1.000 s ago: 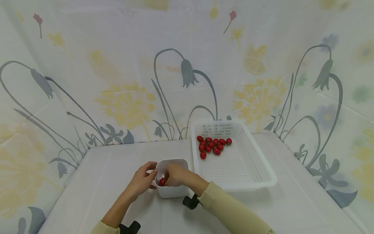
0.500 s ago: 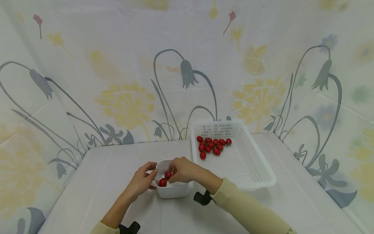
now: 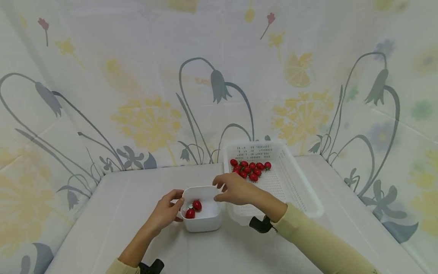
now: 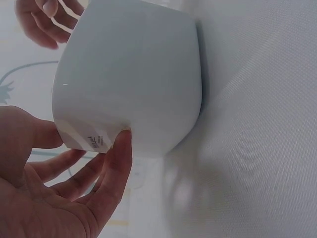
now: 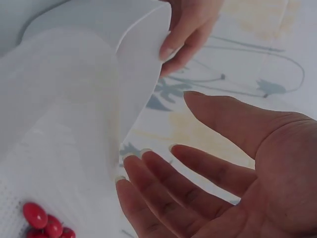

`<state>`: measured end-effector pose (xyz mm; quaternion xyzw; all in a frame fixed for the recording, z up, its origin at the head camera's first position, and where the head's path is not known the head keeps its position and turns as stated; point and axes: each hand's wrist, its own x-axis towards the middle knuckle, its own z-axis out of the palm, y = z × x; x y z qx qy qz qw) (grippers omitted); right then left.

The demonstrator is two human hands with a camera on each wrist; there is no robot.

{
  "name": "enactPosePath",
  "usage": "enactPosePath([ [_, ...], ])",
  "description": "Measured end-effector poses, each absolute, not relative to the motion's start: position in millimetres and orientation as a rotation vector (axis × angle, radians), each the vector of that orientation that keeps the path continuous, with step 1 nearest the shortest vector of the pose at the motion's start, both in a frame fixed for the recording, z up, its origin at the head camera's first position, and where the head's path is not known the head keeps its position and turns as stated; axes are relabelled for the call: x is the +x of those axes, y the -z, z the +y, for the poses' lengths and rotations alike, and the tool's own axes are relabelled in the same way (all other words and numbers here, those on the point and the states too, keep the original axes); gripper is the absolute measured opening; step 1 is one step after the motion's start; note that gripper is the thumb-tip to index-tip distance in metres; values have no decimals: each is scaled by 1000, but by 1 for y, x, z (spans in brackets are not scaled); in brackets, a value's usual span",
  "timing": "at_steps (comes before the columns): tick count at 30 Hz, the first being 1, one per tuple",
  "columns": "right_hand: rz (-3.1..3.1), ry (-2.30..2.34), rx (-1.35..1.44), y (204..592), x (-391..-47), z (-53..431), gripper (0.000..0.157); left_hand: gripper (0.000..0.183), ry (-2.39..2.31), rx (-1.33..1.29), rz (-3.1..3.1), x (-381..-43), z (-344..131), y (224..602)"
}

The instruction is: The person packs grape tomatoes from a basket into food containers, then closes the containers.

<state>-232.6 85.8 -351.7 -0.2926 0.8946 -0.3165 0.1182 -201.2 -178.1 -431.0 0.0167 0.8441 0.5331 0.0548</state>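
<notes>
My left hand (image 3: 165, 212) holds the left side of a white square container (image 3: 203, 225), thumb at the rim and fingers against the outer wall, as the left wrist view shows on the container's side (image 4: 133, 74). Two red cherry tomatoes (image 3: 190, 213) lie inside at its left. Over the gap between container and basket, my right hand (image 3: 237, 189) hovers with loosely bent fingers; in the right wrist view the palm of this hand (image 5: 223, 173) faces the camera and holds nothing. Several more cherry tomatoes (image 3: 253, 177) sit in the white perforated basket (image 3: 302, 179), some hidden behind the right hand.
The basket stands just right of the container, its near left corner partly covered by the right forearm. Both rest on a white cloth-covered table (image 3: 137, 198). A flower-printed curtain (image 3: 150, 76) rises behind the table and along its sides.
My right hand has let go of a cherry tomato inside the container and has moved up and right, out toward the basket. The left hand and container have stayed in place.
</notes>
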Motion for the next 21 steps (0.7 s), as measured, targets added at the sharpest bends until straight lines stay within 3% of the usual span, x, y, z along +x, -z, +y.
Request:
enactPosePath([
  [21,2801,863,-816,348,-271,161,33,36,-1617,50,2567,-200,-179,433],
])
